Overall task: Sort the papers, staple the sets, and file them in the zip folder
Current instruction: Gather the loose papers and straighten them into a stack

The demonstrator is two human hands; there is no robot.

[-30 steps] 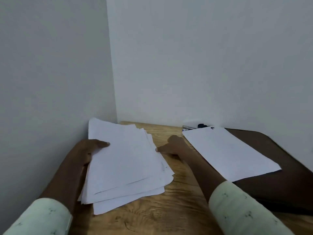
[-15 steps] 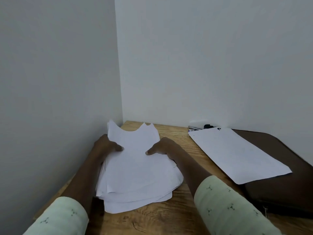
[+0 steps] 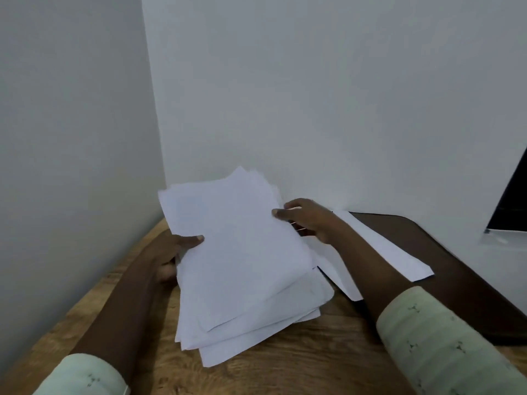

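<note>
The loose stack of papers [image 3: 242,266] sat mid-frame, its far end tilted up off the bench [image 3: 285,372] and its lower edges fanned unevenly. The left hand [image 3: 174,252] gripped its left edge, thumb on top and fingers [image 3: 166,271] curled beneath. The right hand [image 3: 308,220] pinched the upper right edge likewise, probably to square the sheets for sorting. At right, a single sheet [image 3: 379,252] lay on the dark zip folder [image 3: 456,280], likely set aside to start a set.
</note>
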